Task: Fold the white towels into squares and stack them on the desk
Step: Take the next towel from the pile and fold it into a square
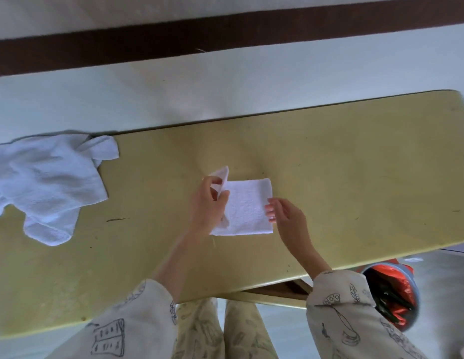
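Towel (pixel 247 206), half-folded on counter (pixel 342 156). Left hand (pixel 208 203) pinches its raised flap to fold it over. Right hand (pixel 284 213), fingers relaxed, steadies the opposite edge.

You're looking down at a pale wall (pixel 225 81) filling the upper half of the frame, with a dark brown band (pixel 225 35) running across the top. Soft, even light is falling on everything. At lower right, a pale glossy floor (pixel 443 286) is catching some glare, and a round bin (pixel 391 294) with an orange-red liner is sitting there.
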Motion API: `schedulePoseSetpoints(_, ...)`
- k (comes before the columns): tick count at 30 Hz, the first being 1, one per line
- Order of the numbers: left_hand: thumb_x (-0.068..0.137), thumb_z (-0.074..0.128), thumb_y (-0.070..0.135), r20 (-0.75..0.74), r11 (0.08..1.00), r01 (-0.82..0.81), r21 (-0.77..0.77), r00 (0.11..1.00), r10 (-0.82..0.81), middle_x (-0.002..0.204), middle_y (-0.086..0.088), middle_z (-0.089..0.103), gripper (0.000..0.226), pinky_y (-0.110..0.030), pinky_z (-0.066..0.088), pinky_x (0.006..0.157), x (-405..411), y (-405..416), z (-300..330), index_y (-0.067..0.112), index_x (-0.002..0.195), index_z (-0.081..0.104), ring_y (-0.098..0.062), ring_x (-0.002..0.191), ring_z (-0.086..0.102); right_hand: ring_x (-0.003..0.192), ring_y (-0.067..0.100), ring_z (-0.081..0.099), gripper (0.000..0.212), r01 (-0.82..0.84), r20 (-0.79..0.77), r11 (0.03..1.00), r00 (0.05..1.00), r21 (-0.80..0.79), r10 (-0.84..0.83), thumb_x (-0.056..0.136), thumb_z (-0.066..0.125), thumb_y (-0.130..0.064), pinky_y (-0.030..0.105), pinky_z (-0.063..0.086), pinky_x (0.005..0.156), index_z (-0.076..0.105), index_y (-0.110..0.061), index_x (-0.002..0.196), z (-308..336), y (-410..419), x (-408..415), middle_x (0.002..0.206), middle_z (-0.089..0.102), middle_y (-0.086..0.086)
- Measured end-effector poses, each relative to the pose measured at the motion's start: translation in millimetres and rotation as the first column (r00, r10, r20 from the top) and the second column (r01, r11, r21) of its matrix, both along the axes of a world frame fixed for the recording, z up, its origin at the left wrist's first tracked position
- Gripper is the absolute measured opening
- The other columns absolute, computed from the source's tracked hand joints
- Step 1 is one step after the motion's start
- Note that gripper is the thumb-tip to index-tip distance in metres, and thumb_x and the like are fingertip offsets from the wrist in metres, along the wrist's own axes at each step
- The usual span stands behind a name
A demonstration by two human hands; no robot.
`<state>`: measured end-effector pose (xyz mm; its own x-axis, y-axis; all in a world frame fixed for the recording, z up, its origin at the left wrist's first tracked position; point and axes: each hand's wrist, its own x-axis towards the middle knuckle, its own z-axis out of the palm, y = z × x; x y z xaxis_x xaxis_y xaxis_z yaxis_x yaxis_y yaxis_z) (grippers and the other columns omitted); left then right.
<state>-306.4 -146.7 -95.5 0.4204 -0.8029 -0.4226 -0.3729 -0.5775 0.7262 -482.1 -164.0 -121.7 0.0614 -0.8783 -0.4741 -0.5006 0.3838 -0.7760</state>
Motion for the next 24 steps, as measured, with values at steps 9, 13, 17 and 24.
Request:
schedulePoseSetpoints(9, 0.091, 0.052, 0.015, -0.04, 0.958, 0.275, 0.081, 0.961, -0.273, 0.086, -0.002, 0.057, 0.033, -0.014, 0.036, 0.067, -59.6, -21.3, -32.6, 0.013, 0.124, 0.051, -0.012, 0.073, 0.05, 0.084, 0.023, 0.066, 0.022, 0.042, 0.12, 0.977, 0.99, 0.209, -0.068, 0.097, 0.042, -0.014, 0.042, 0.054, 0.086, 0.064, -0.009, 0.095, -7.2, -14.6, -9.2, 0.085, 0.067, 0.002)
schedulePoseSetpoints(13, 0.093, 0.048, 0.013, -0.084, 0.951, 0.295, 0.099, 0.954, -0.287, 0.077, 0.004, 0.052, 0.037, -0.019, 0.039, 0.07, -65.1, -23.8, -32.2, 0.014, 0.129, 0.049, -0.011, 0.071, 0.05, 0.082, 0.022, 0.067, 0.022, 0.036, 0.095, 0.977, 0.994, 0.211, -0.057, 0.096, 0.044, -0.015, 0.044, 0.054, 0.085, 0.065, -0.012, 0.09, -7.0, -14.8, -10.8, 0.08, 0.067, 0.0)
schedulePoseSetpoints(17, 0.095, 0.039, 0.017, -0.208, 0.954, 0.266, 0.137, 0.949, -0.235, 0.095, -0.002, 0.06, 0.039, -0.037, 0.052, 0.085, -66.1, -21.7, -29.0, 0.024, 0.133, 0.047, -0.02, 0.08, 0.06, 0.084, 0.034, 0.065, 0.025, 0.02, 0.049, 0.978, 0.998, 0.207, -0.03, 0.092, 0.048, -0.021, 0.052, 0.052, 0.083, 0.066, -0.005, 0.083, -9.8, -15.6, -10.6, 0.081, 0.068, 0.015)
schedulePoseSetpoints(24, 0.094, 0.041, 0.005, 0.142, 0.992, 0.033, -0.12, 0.99, -0.016, 0.095, 0.003, 0.053, 0.027, -0.012, 0.039, 0.066, -35.3, 5.2, -31.5, 0.014, 0.112, 0.059, -0.003, 0.071, 0.048, 0.083, 0.016, 0.059, 0.009, 0.042, -0.016, 0.98, 0.999, 0.194, -0.039, 0.088, 0.058, -0.019, 0.029, 0.05, 0.079, 0.063, -0.011, 0.09, -5.0, -21.9, -3.8, 0.083, 0.061, -0.004)
